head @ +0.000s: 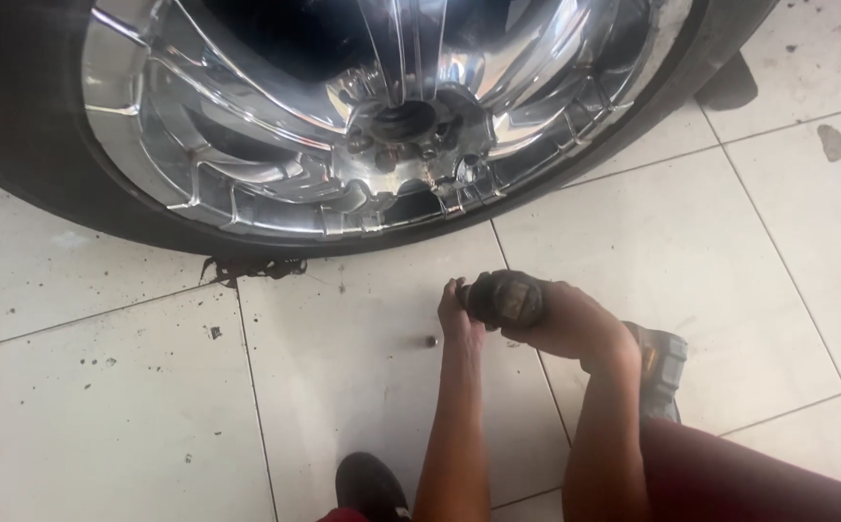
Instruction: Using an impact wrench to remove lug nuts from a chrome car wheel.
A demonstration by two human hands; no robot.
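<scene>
Both forearms reach forward, left hand (pixel 456 314) and right hand (pixel 565 324) meeting, fingers (pixel 459 295) curled (tightly closed).

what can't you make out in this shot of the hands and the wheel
- Dark object in the head view: both hands cover most of it, so its kind is unclear.
- Right hand and left hand: fingers hidden around the object.
- Small piece on the floor: too small to identify.
- Chrome wheel: top cut off by the frame edge.
</scene>
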